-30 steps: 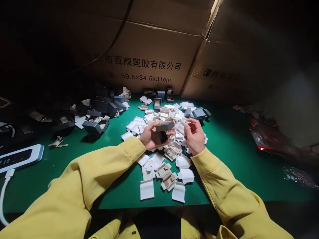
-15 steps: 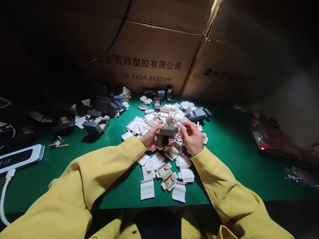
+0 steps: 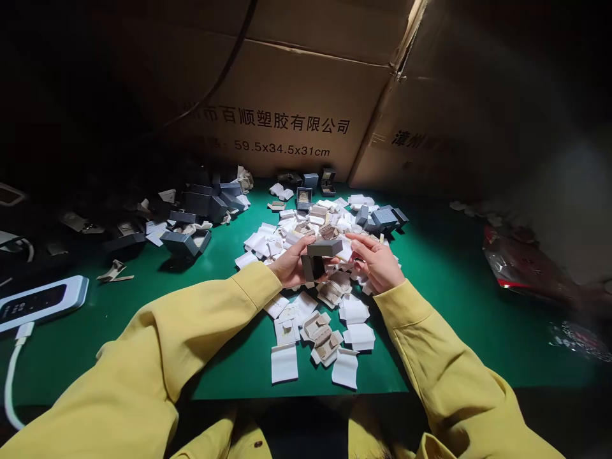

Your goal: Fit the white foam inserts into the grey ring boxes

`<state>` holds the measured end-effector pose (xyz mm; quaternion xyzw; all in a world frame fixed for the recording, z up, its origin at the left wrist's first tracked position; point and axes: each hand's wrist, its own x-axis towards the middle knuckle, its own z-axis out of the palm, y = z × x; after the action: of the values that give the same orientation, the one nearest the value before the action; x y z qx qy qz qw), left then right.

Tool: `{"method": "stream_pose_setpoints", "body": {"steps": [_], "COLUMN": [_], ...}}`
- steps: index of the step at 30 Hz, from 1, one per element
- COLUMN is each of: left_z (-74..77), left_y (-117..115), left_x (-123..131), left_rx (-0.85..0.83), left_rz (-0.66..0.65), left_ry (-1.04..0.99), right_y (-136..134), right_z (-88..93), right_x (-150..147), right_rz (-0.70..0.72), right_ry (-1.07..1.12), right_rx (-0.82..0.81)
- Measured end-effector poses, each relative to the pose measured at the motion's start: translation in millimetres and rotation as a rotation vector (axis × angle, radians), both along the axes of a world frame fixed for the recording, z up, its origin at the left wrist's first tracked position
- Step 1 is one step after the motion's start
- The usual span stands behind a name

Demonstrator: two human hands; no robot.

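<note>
My left hand is closed around a small dark grey hinged box, which is held with its lid raised above the pile. To the right of the box is my right hand, its fingers stretched out and apart. I see nothing held in it, though the white pieces behind its fingertips make this hard to judge. Below and around both hands lie many folded white card pieces. Among them are brownish-grey card inserts with cut-out flaps.
Several dark boxes lie right of the pile, and more boxes sit on the left of the green table. Large cartons stand behind. A white device with a cable is at the left; a plastic-wrapped packet lies right.
My right hand has drawn slightly right, away from the box, and its pinched fingers have spread. My left hand keeps hold of the box, which has turned slightly.
</note>
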<state>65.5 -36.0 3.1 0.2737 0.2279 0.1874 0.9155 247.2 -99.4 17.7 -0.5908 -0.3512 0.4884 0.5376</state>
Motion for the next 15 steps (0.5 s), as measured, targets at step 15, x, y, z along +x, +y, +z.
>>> {"method": "stream_pose_setpoints", "body": {"steps": [15], "left_z": [1.8], "left_y": [2], "left_x": [-2], "left_rx": [-0.001], "left_rz": [-0.076], "left_ry": [-0.006], "right_y": [3], "right_z": [0.9], "right_x": [23], "right_rz": [0.32], "right_ry": [0.167], "right_rx": [-0.133]}}
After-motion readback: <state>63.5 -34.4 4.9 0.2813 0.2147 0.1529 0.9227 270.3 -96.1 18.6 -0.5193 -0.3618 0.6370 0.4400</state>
